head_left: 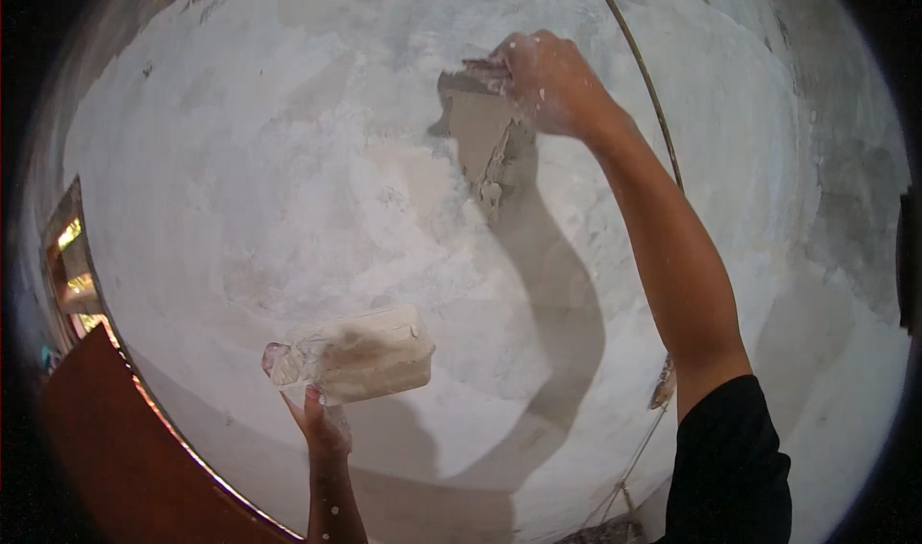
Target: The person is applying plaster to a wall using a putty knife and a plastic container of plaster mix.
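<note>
While I watch from afar, both hands are full at the plastered wall (259, 160).
The right hand (549, 81) is wrapped around a flat tool (485, 68), its fingers hiding part; a damp plaster patch (475, 126) lies just below that grip. Lower left, the left hand (325, 424) clasps one end of a plaster-smeared tray (394, 379), extending rightward from its grasp. A thin cable (642, 64) runs right of the right hand.
</note>
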### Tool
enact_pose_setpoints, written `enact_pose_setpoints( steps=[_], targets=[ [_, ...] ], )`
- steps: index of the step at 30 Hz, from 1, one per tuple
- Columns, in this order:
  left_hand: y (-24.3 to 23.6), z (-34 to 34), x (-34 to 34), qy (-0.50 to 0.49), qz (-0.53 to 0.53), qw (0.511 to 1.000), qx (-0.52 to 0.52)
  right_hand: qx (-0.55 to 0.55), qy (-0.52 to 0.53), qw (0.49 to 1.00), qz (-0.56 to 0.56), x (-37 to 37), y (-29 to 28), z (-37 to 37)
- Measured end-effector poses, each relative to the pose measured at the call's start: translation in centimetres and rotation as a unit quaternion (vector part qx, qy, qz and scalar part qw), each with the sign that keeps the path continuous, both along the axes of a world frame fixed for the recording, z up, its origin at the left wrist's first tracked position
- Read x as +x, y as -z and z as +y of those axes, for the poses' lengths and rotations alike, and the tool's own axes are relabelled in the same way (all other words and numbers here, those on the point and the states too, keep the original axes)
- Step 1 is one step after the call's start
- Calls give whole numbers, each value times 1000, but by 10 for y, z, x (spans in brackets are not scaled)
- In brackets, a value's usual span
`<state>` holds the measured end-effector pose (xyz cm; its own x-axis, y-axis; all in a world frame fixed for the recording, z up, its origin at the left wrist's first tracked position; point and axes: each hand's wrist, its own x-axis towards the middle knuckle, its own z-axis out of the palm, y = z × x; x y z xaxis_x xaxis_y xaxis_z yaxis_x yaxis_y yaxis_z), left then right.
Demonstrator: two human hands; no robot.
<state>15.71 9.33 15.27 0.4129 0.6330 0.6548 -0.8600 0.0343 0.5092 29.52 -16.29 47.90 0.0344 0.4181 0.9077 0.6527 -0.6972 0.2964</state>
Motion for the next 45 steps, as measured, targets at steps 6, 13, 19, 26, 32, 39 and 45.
enact_pose_setpoints(
  steps=[6, 13, 19, 26, 32, 39, 45],
  targets=[
    [13, -3, 16, 14, 51, 997, -56, -105, -19, 994, -36, -3, 66, 16],
    [29, 4, 17, 2, 31, 999, -43, -204, 3, 975, 82, -4, 171, 21],
    [24, 10, 11, 24, 41, 998, -44, -145, -81, 982, 94, 21, 138, -3],
    [7, -16, -5, 7, 45, 999, -23, 86, -22, 990, -114, 42, 23, -44],
    [29, -10, 10, 17, 55, 998, -13, -13, 58, 993, -99, 54, 46, -22],
    [57, -15, 21, 20, 13, 999, -33, -137, -28, 987, 76, 15, 204, -12],
    [58, -21, 11, 15, 46, 998, -44, -134, -88, 982, 102, 13, 236, -32]
  ],
)
